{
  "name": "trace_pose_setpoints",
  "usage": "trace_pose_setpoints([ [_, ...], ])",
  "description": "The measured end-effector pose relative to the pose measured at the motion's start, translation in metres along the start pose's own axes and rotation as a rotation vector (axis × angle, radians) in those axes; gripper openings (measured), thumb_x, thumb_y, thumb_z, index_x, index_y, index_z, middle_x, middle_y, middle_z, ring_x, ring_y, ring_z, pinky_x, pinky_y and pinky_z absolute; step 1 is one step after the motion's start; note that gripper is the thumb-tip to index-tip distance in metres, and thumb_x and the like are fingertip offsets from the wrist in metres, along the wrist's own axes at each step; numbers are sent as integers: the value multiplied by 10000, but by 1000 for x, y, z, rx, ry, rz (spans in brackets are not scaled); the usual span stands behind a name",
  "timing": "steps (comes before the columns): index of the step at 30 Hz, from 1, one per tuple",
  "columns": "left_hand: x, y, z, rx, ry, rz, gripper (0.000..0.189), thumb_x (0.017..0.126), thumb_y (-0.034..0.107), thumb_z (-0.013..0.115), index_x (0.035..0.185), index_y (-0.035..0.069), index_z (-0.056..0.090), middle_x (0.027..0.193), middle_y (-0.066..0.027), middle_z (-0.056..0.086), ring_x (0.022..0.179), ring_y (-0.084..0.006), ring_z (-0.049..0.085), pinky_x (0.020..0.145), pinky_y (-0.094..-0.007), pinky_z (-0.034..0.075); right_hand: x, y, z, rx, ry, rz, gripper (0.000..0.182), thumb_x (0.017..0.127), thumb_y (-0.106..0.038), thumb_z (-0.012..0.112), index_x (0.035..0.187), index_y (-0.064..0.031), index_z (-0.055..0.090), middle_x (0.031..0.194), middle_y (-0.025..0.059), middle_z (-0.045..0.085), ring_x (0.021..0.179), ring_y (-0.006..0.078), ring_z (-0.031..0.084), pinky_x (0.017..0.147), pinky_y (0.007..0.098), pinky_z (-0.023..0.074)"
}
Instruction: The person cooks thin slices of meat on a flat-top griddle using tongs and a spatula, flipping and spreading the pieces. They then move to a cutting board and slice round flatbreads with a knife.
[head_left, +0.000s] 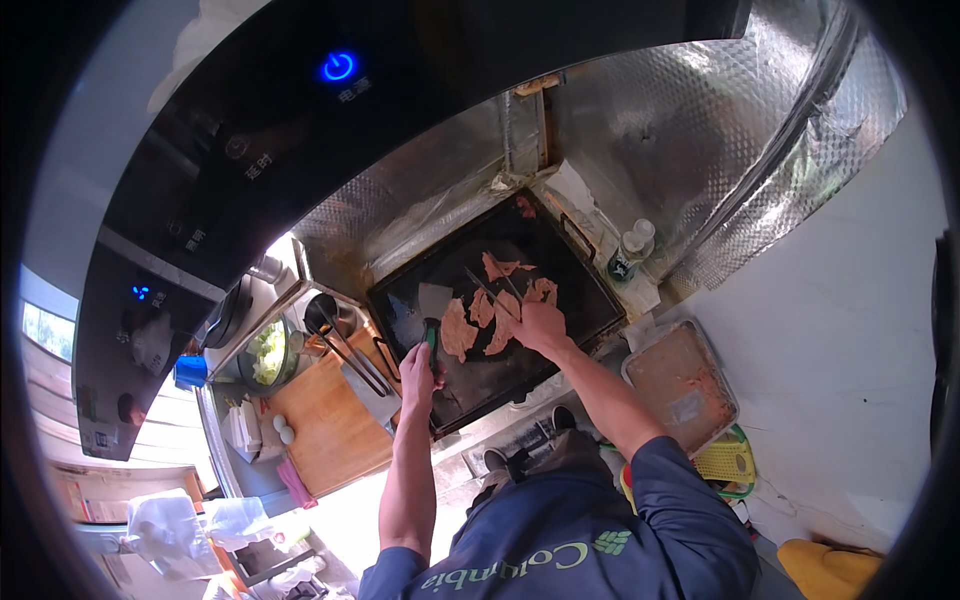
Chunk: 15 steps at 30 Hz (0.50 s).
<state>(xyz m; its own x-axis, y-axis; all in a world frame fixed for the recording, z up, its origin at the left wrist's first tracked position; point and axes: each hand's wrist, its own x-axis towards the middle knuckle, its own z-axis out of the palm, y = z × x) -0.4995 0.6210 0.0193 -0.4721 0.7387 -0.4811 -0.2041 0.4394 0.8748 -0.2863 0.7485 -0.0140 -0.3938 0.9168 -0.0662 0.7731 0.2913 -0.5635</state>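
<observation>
My left hand (420, 371) is wrapped around the green-and-black handle (430, 341) of a scraper. Its flat metal blade (435, 298) rests on or just over the dark griddle plate (472, 394). Metal tongs (491, 291) are gripped in my right hand (541, 327), their two arms spread over the meat. Several thin pieces of pinkish-brown meat lie on the griddle: one large slice (456, 330) is near the scraper, others are around the tongs. Whether the tong tips touch meat is hard to tell. A small reddish scrap (526, 208) sits at the far corner.
Left of the griddle, a wooden board (326, 431) carries a wide blade and another pair of tongs (360, 367). Beyond are a bowl of chopped greens (268, 352) and eggs (283, 429). Bottles (630, 251) and a tray of raw meat (679, 382) stand right. A range hood (247, 97) hangs overhead.
</observation>
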Motion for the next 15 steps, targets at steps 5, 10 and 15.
trace_pose_setpoints([
  [5,37,13,27,47,-7,96,315,975,302,454,988,16,583,603,-32,556,429,-95,467,392,-233,362,8,13,11,-36,-73,107,326,774,-325,637,865,-14,672,784,159,676,729,346,664,624,435,530],
  [10,46,30,37,202,5,122,324,957,298,472,1057,15,594,597,-31,556,416,-97,469,376,-236,355,13,-21,24,-95,30,33,299,753,-266,632,934,-30,667,848,158,674,833,324,658,733,423,518],
  [15,68,19,45,393,-53,96,335,942,303,482,1029,11,621,606,-41,575,425,-105,488,383,-239,370,12,-55,38,96,-14,69,271,737,-217,628,907,-8,664,860,171,666,891,324,645,770,421,509],
])
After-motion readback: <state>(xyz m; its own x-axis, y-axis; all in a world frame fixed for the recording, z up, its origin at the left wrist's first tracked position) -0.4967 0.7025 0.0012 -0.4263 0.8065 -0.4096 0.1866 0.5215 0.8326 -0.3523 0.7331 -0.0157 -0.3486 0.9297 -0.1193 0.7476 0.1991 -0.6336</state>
